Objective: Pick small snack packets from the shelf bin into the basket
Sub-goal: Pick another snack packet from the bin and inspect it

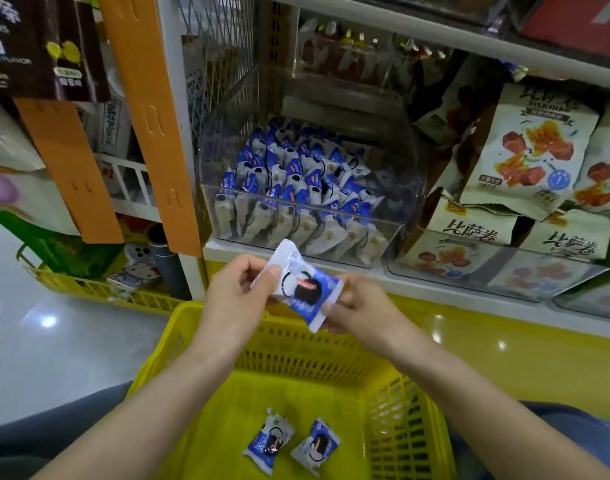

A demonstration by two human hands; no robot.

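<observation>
Letting go with both hands over the middle of the yellow basket [393, 403] should drop this snack packet [301, 285] beside the two packets [293, 441] on its floor. It hangs just near of the clear shelf bin [296, 216], its left edge pinched by the left hand [237, 296] and its right corner by the right hand [359, 310], fingers curled.

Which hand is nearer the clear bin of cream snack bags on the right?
Right. The right hand sits just lower left of that bin, pinching the blue packet; the left hand grips the packet's other end, farther left.
</observation>
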